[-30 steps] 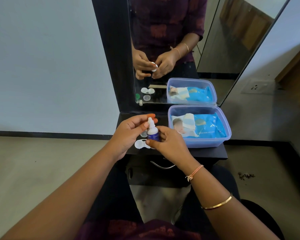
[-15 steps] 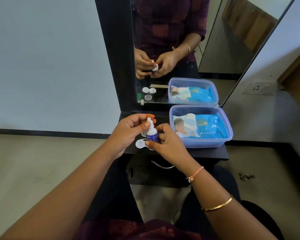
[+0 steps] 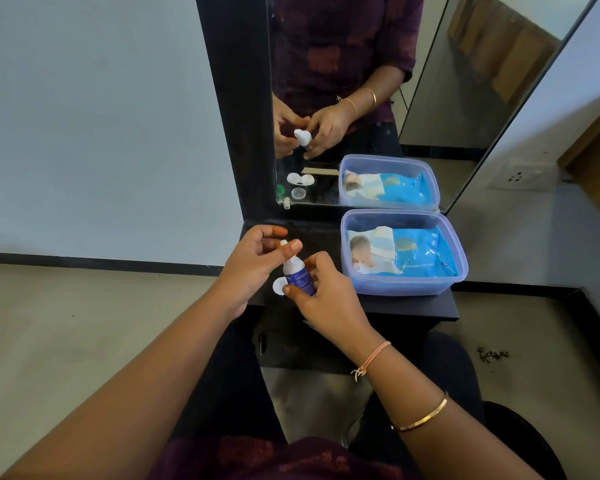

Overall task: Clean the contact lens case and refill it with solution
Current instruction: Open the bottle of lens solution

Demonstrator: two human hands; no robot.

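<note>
Head: left hand and right hand grip bottle.

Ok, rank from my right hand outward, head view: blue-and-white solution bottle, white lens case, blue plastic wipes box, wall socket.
1. Blue-and-white solution bottle: in right hand
2. White lens case: just left
3. Blue plastic wipes box: right
4. Wall socket: far right
</note>
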